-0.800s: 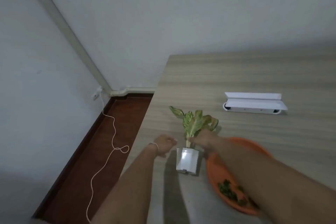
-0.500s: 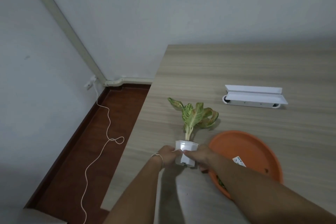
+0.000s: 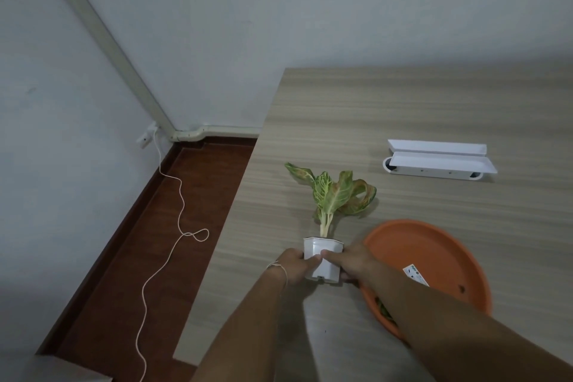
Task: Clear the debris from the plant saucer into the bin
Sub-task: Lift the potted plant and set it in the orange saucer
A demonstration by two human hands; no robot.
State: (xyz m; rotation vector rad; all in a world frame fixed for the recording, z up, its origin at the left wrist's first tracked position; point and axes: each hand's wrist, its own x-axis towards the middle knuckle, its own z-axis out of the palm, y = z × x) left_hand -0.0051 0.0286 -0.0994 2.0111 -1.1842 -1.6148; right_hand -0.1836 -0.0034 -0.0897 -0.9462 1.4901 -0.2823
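A small white plant pot (image 3: 322,253) with green and reddish leaves (image 3: 336,194) stands on the wooden table (image 3: 403,108), just left of the orange saucer (image 3: 434,253). My left hand (image 3: 294,265) grips the pot's left side and my right hand (image 3: 348,262) grips its right side. The saucer carries a white sticker (image 3: 415,276), and green leaf debris (image 3: 384,310) lies at its near edge, mostly hidden by my right forearm. No bin is in view.
A long white box (image 3: 440,161) with its lid open lies on the table behind the saucer. The table's left edge drops to a dark red floor (image 3: 155,242), where a white cord (image 3: 173,226) trails from a wall socket (image 3: 145,138).
Both hands went from near the leaves down to the pot's sides and now grip it. The pot stands left of the saucer, whose inside now shows more.
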